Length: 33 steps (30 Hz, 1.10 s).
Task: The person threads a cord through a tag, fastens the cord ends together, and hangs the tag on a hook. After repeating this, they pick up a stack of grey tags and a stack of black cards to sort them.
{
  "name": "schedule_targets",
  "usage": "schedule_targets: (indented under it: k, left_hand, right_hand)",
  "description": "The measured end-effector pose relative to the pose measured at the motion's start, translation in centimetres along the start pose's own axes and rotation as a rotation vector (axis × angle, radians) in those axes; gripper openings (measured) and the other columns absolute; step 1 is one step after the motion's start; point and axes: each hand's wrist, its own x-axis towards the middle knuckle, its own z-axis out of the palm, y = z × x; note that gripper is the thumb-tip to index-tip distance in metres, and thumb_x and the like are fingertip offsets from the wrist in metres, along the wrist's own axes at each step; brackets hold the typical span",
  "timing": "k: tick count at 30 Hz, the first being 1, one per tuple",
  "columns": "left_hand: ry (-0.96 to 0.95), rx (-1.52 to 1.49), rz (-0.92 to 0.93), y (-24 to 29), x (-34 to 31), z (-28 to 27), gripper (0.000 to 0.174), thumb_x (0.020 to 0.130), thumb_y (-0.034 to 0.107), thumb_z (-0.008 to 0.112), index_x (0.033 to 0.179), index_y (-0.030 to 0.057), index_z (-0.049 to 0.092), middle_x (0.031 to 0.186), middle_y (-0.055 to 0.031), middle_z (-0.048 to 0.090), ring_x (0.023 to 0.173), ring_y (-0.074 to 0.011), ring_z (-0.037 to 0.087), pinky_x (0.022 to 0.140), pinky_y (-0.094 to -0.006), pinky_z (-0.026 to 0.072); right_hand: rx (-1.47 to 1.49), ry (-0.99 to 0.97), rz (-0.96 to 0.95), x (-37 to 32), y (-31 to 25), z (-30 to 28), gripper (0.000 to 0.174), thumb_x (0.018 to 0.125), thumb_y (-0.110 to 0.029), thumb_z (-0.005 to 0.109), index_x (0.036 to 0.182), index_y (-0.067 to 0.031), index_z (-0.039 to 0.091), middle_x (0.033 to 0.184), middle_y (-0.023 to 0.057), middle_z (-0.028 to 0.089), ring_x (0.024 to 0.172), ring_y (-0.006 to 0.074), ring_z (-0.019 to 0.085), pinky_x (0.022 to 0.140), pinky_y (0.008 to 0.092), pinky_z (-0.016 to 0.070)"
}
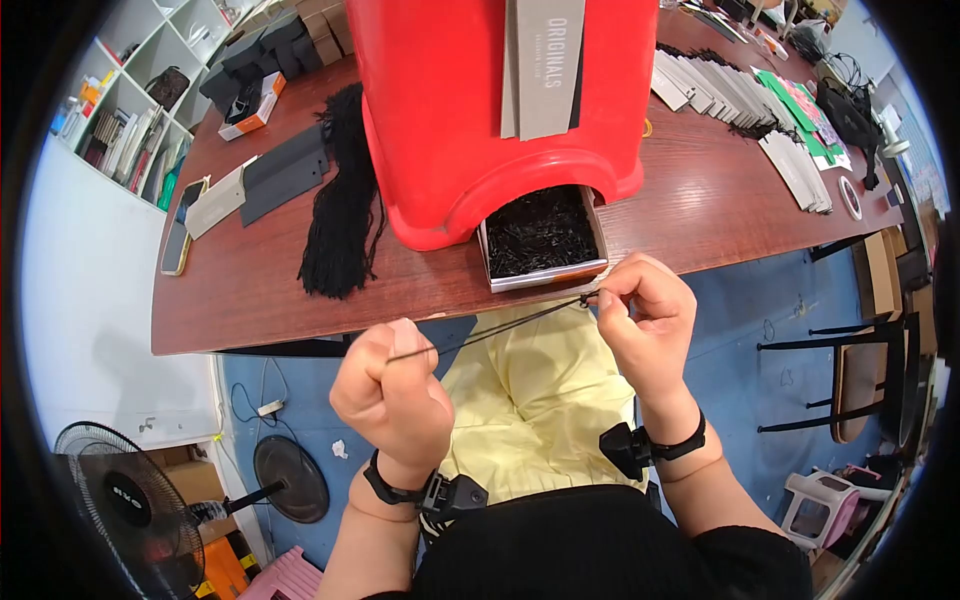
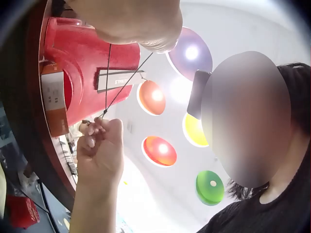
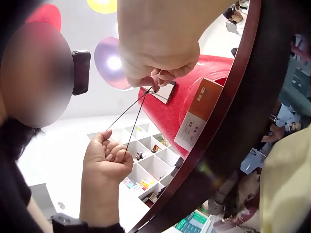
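A thin black cord [image 1: 500, 328] is stretched as a loop between my two hands, just off the table's front edge and above my lap. My left hand [image 1: 395, 395] holds one end of the loop with curled fingers. At the other end my right hand [image 1: 650, 315] pinches the cord near a small dark knot [image 1: 586, 299], between thumb and forefinger. The right wrist view shows two strands of the cord [image 3: 139, 112] spreading from the right fingertips to the left hand [image 3: 104, 160]. Beyond the hands, a small box [image 1: 550, 278] full of short black pieces sits under a red plastic stool [image 1: 430, 140].
Grey printed cards [image 1: 545, 75] hang on the stool. A bundle of black cords [image 1: 340, 200] lies left of it, beside dark and grey cards [image 1: 285, 175] and a phone [image 1: 185, 228]. Rows of grey tags [image 1: 715, 95] lie at right. A fan [image 1: 130, 500] stands at lower left.
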Motion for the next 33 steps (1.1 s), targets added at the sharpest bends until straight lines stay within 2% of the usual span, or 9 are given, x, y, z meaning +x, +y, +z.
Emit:
schedule_targets:
  k: [6,10,12,15,21,25,27,30,33]
  left_hand:
    - [-0.075,0.132,0.27,0.0,-0.3,-1.1,0.022,0.067,-0.011,0.045,0.053,0.0009,0.032,0.052,-0.0046,0.041,0.046,-0.0102,0.038,0.043,-0.0218,0.0331]
    - [-0.071,0.119,0.26,0.3,-0.3,-1.1,0.024,0.069,-0.01,0.048,0.054,0.0017,0.033,0.052,-0.0041,0.041,0.046,-0.0102,0.037,0.044,-0.0223,0.0327]
    - [0.027,0.204,0.165,0.3,-0.2,-0.6,0.026,0.076,-0.005,0.043,0.055,0.0059,0.032,0.049,0.0014,0.028,0.041,-0.0044,0.022,0.038,-0.0203,0.0172]
    - [-0.044,0.1,-0.129,1.0,1.2,-0.3,0.024,0.076,-0.004,0.043,0.056,0.005,0.034,0.049,0.0021,0.029,0.041,-0.0033,0.021,0.038,-0.0203,0.017]
    - [-0.22,-0.157,-0.646,-0.3,3.1,-1.5,0.011,0.073,0.003,0.049,0.067,0.0039,0.039,0.053,0.0,0.037,0.041,-0.0055,0.032,0.042,-0.0218,0.0349]
    - [-0.349,-0.277,-0.524,0.6,2.5,-1.9,0.01,0.07,-0.001,0.056,0.068,0.0019,0.047,0.061,-0.0002,0.044,0.054,-0.0066,0.044,0.053,-0.0229,0.0424]
    - [-0.631,0.129,-0.262,1.7,2.9,-1.5,0.007,0.068,-0.002,0.058,0.071,0.0005,0.052,0.064,-0.0027,0.048,0.059,-0.01,0.048,0.054,-0.0241,0.0416]
    - [-0.862,0.41,0.169,3.0,3.4,0.0,0.012,0.064,0.0,0.062,0.076,0.0006,0.058,0.069,-0.008,0.053,0.062,-0.0178,0.052,0.057,-0.0273,0.0433]
    - [-0.941,0.427,0.352,2.9,3.4,1.2,0.013,0.064,0.002,0.064,0.076,0.0005,0.058,0.068,-0.0087,0.052,0.063,-0.022,0.052,0.057,-0.0289,0.0434]
  right_hand:
    - [-0.007,-0.019,0.026,-0.1,-0.2,0.4,0.007,0.06,0.003,0.056,0.06,-0.0013,0.051,0.058,0.0005,0.047,0.047,0.0039,0.041,0.043,0.0168,0.0321]
    - [-0.017,-0.036,0.006,-0.1,0.0,0.5,0.007,0.06,0.003,0.057,0.06,-0.0012,0.051,0.058,0.0009,0.047,0.046,0.0041,0.042,0.043,0.017,0.0328]
    - [-0.045,-0.027,-0.003,-0.1,0.0,0.4,0.007,0.06,0.003,0.057,0.06,-0.0011,0.051,0.058,0.0011,0.048,0.046,0.0041,0.042,0.042,0.0173,0.0327]
    - [-0.046,-0.077,-0.1,0.1,0.3,-0.5,0.007,0.06,0.003,0.056,0.059,-0.0014,0.051,0.059,0.0012,0.048,0.045,0.0042,0.041,0.041,0.0176,0.0322]
    - [0.272,-0.216,-0.019,1.0,-0.2,-2.7,0.005,0.06,0.005,0.05,0.061,-0.0001,0.05,0.061,0.0023,0.05,0.051,0.007,0.04,0.047,0.0188,0.0314]
    - [0.1,-0.253,0.048,1.2,0.5,-3.7,0.003,0.062,0.002,0.05,0.06,-0.0005,0.05,0.059,0.0021,0.049,0.049,0.0066,0.04,0.045,0.0195,0.0318]
    - [-0.026,-0.263,-0.004,1.2,1.1,-4.3,0.003,0.063,0.0,0.051,0.061,-0.0003,0.051,0.058,0.0023,0.05,0.049,0.0068,0.041,0.045,0.0202,0.0327]
    - [-0.273,-0.698,0.204,0.9,1.2,-5.5,0.008,0.068,-0.006,0.06,0.071,0.0013,0.059,0.055,0.0034,0.051,0.05,0.0083,0.046,0.047,0.0219,0.0382]
    - [-0.208,-0.516,0.339,0.7,1.1,-6.9,0.008,0.069,-0.006,0.061,0.074,0.0012,0.06,0.057,0.0036,0.054,0.052,0.0078,0.048,0.049,0.0217,0.0396]
